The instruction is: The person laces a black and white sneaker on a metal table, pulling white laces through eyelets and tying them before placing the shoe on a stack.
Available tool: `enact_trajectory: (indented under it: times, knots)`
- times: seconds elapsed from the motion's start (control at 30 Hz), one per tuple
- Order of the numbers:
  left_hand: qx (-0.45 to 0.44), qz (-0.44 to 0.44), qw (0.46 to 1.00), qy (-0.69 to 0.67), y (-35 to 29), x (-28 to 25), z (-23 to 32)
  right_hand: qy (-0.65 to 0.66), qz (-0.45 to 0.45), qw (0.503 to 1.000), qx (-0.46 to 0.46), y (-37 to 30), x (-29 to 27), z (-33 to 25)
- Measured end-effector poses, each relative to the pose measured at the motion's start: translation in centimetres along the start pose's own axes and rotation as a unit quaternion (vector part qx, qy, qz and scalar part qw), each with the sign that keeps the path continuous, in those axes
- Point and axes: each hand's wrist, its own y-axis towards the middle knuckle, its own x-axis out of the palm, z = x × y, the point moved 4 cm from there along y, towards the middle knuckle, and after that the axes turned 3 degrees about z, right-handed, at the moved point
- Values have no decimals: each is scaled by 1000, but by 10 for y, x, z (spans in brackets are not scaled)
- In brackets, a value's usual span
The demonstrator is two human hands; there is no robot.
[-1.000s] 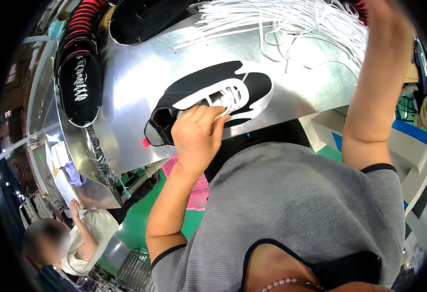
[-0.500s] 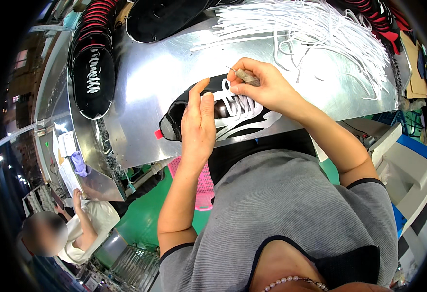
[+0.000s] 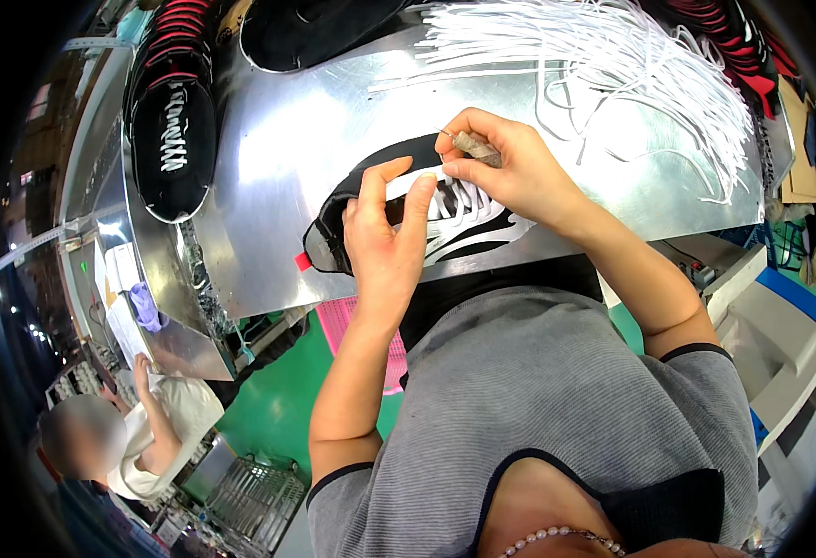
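Note:
A black-and-white shoe upper (image 3: 468,231) lies on the metal table in front of me, its collar to the left and white laces (image 3: 464,200) strung across its throat. My left hand (image 3: 384,228) grips the collar side, thumb and forefinger curled at the white eyelet strip. In my right hand (image 3: 510,163) is a thin metal hook with a wrapped handle (image 3: 476,149), pinched between thumb and fingers. Those fingertips meet the strip's far edge beside my left thumb. The hook's working end is too fine to make out there. A red tab (image 3: 303,261) sticks out at the heel.
Loose white laces (image 3: 594,65) form a big heap on the metal table (image 3: 278,158) at the back right. Stacked black-and-red uppers (image 3: 173,139) stand at the left, and another black upper (image 3: 305,33) lies behind. A person (image 3: 161,437) sits at the lower left.
My left hand has shifted slightly right, its thumb now over the white eyelet strip. The small lace loop near my right fingers no longer shows. The right hand has barely moved.

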Motion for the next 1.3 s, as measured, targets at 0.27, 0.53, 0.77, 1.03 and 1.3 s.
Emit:
enact_trajectory:
  times: [0.27, 0.53, 0.77, 1.03, 1.3]
  knots:
    - [19, 48, 999, 9, -2, 5, -1, -63, 31, 997, -32, -5, 0, -6]
    - [42, 59, 997, 34, -5, 4, 0, -199, -25, 978, -65, -20, -12, -15]
    - [57, 26, 998, -21, -11, 4, 1, -290, -86, 946, -116, -6, -4, -16]
    - [75, 7, 997, -22, -18, 2, 5, -370, -119, 915, -107, -3, 20, -8]
    - [-69, 3, 986, -149, -12, 6, 4, -177, 70, 979, -74, -13, -19, 6]
